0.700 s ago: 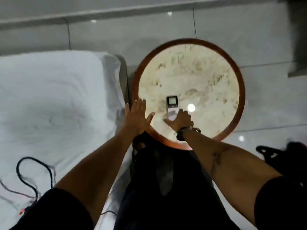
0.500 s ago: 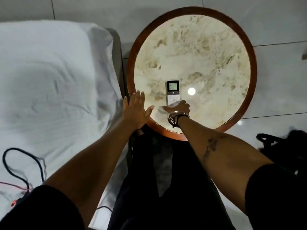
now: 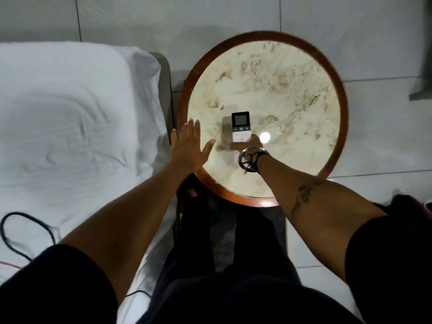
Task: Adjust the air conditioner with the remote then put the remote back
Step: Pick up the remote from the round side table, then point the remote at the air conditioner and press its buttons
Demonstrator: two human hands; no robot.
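A white remote [image 3: 241, 128] with a dark screen on top lies lengthwise on the round marble-topped table [image 3: 336, 73], left of its middle. My right hand [image 3: 247, 146], with bracelets on the wrist, is closed around the remote's near end, and the thumb lies along its right side. The fingers under the hand are hidden. A shadow falls on the table just left of the remote. My left hand [image 3: 189, 148] is flat and spread, with nothing in it, over the table's left rim. No air conditioner is in view.
A bed with a white sheet [image 3: 70, 113] stands close to the table's left side, with a black cable [image 3: 14, 230] lying on it. Grey floor tiles surround the table. A dark bag [image 3: 411, 206] sits on the floor at the right.
The view has shifted and the table sits lower in the frame. My right hand stays on the remote's near end, and more of the buttons show. My left hand keeps its place.
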